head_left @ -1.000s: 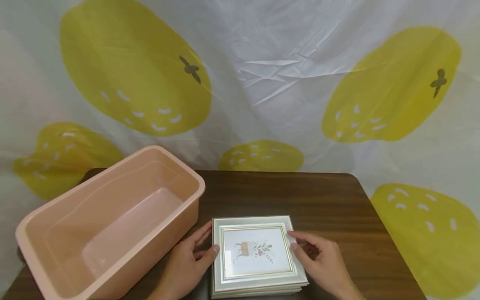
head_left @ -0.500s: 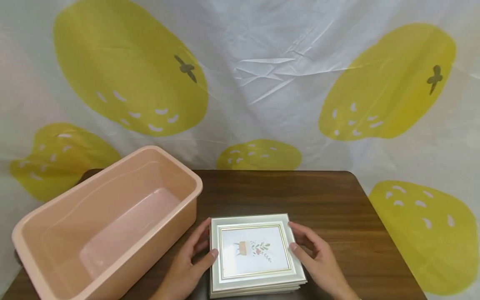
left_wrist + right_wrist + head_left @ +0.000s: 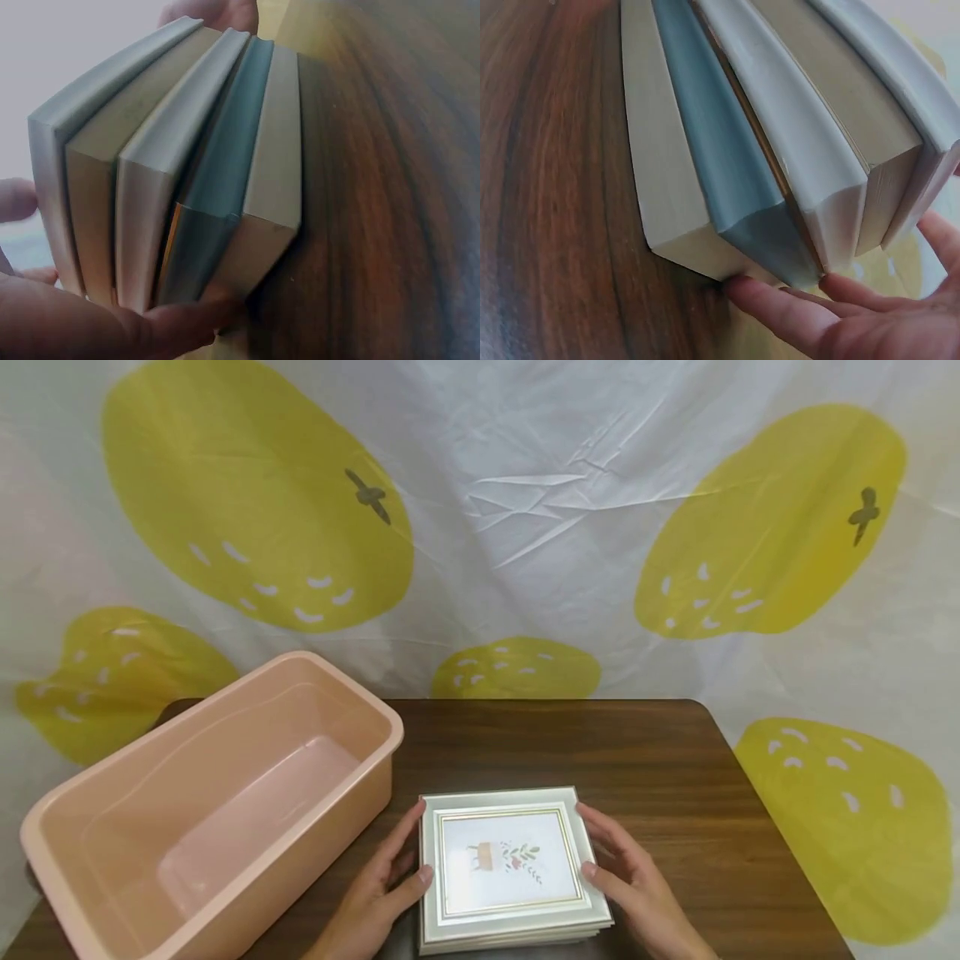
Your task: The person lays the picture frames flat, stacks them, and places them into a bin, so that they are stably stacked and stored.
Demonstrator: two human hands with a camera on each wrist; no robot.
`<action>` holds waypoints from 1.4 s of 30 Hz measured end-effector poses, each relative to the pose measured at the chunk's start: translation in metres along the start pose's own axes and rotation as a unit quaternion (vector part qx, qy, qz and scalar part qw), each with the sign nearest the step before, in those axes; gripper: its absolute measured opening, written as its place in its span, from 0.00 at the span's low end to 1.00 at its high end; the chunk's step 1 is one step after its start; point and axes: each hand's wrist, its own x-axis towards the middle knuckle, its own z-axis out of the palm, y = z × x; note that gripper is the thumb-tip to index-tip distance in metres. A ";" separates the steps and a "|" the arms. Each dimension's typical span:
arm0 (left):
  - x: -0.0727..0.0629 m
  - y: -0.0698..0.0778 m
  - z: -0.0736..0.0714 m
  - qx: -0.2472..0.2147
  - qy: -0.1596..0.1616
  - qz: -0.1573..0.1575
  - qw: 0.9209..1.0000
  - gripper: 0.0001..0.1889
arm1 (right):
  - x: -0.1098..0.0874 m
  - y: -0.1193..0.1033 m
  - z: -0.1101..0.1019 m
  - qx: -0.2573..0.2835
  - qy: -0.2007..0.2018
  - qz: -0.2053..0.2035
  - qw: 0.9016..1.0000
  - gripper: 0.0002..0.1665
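A stack of several picture frames (image 3: 517, 864) lies flat near the table's front. The top one is whitish with a gold inner line and a plant print turned sideways. In the left wrist view, the layered edges show white, beige and a blue-grey frame (image 3: 229, 142). My left hand (image 3: 375, 889) touches the stack's left side, thumb and fingers spread along it. On the opposite side, my right hand (image 3: 637, 885) touches the edges the same way. In the right wrist view, fingertips (image 3: 750, 292) reach the lower frames by the tabletop. Neither hand wraps around the stack.
A deep pink plastic bin (image 3: 330, 793) stands at the left, angled, with nothing seen inside. The dark wood table (image 3: 555, 743) ends at a white curtain (image 3: 525, 560) printed with yellow lemons.
Both hands stay at the stack's sides, with the fingers shifting slightly along its edges. The right index finger has slid off the top frame's face to its edge. The view has drifted slightly.
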 end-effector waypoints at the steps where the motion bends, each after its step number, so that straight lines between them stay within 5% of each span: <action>1: 0.000 -0.001 -0.001 -0.002 -0.014 0.004 1.000 0.39 | 0.000 0.000 0.000 0.007 -0.010 0.007 1.000 0.39; 8: 0.002 -0.004 -0.004 -0.024 -0.067 0.016 0.997 0.42 | 0.001 0.004 -0.004 0.020 -0.067 0.009 0.998 0.46; 21: 0.001 -0.013 -0.007 0.067 -0.045 0.059 0.995 0.41 | -0.004 0.007 0.002 0.030 -0.056 -0.040 0.997 0.48; 31: 0.002 -0.007 0.000 0.065 -0.031 0.048 0.996 0.41 | -0.007 0.000 0.011 0.097 -0.045 -0.063 0.992 0.46; 37: 0.003 -0.005 0.003 0.050 -0.017 0.026 0.998 0.41 | -0.007 -0.008 0.012 0.093 -0.022 -0.073 0.993 0.45; 42: 0.005 0.003 0.002 0.042 -0.012 0.011 0.999 0.39 | -0.010 -0.007 0.009 0.119 -0.051 -0.082 0.988 0.46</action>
